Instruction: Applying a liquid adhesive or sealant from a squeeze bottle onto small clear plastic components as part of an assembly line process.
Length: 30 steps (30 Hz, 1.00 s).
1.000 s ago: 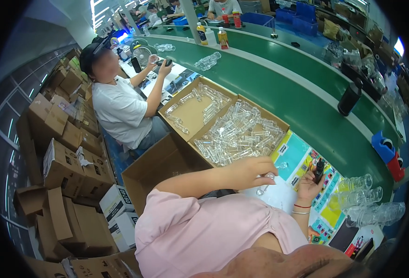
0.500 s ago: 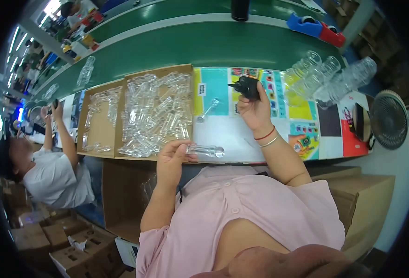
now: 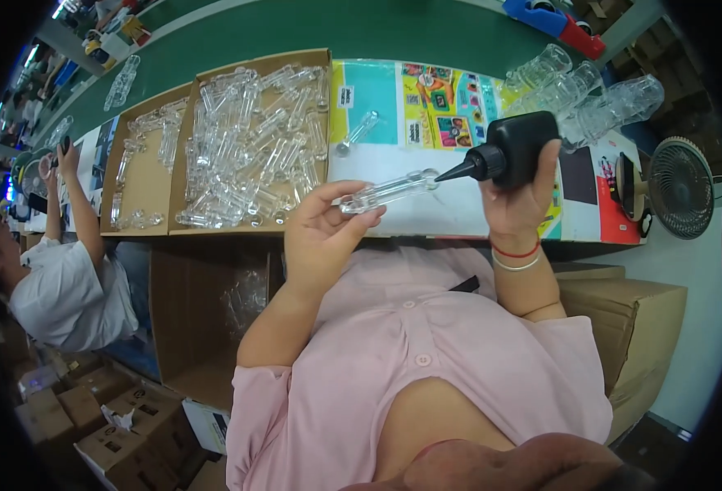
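Observation:
My left hand (image 3: 326, 233) is closed on one end of a clear tube-shaped piece (image 3: 390, 191) and holds it nearly level, sloping slightly up to the right. In my right hand (image 3: 518, 206) is a black squeeze bottle (image 3: 525, 143) with a long pointed nozzle, tipped sideways. The nozzle tip is right at the free, rounded end of the clear piece; whether they touch I cannot tell. Another clear piece (image 3: 359, 133) lies loose on the printed sheet beyond my left hand.
Many clear pieces (image 3: 250, 139) fill a cardboard tray; fewer lie in the adjoining tray (image 3: 142, 182). Larger clear ribbed vessels (image 3: 615, 108) lie at the right, near a fan (image 3: 680, 192) and a tape dispenser (image 3: 566, 29). A co-worker (image 3: 70, 282) works at the left.
The black bottle has come down and nearer, its nozzle now at the clear piece's end. My left hand has raised and tilted that piece. The view has shifted slightly.

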Available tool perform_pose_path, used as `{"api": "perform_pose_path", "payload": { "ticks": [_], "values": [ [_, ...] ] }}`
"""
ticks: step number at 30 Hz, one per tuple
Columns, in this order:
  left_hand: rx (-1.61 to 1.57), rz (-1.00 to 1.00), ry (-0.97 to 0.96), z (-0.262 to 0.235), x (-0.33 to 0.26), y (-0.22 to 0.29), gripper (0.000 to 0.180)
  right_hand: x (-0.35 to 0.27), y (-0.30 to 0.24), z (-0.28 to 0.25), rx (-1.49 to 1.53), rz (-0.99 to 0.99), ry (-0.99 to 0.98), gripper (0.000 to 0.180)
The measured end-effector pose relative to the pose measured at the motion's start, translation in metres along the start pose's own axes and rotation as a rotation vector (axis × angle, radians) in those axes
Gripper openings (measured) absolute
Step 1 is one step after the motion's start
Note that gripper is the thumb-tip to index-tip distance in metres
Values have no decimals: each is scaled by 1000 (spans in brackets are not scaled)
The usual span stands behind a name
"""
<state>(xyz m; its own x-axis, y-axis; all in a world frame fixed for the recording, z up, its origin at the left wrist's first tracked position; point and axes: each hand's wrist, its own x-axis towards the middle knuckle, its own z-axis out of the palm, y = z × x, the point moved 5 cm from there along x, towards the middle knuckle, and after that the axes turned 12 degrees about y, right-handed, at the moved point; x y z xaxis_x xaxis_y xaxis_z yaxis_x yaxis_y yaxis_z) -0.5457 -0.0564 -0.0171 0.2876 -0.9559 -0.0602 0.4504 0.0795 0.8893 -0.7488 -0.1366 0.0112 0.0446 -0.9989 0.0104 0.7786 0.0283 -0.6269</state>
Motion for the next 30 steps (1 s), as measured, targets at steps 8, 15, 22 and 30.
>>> {"api": "perform_pose_path", "payload": {
  "ticks": [8,15,22,30],
  "values": [
    [137,294,0,2,-17,-2,36,-35,-15,0,-259,-371,105,49],
    [159,370,-29,4,-18,0,39,-49,-26,16,-668,-522,-6,55],
    [180,429,-40,8,-19,0,39,-52,-27,37,-704,-523,-367,35],
    [233,506,-35,12,-23,3,39,-59,-34,39,-958,-654,-414,29]
  ]
}}
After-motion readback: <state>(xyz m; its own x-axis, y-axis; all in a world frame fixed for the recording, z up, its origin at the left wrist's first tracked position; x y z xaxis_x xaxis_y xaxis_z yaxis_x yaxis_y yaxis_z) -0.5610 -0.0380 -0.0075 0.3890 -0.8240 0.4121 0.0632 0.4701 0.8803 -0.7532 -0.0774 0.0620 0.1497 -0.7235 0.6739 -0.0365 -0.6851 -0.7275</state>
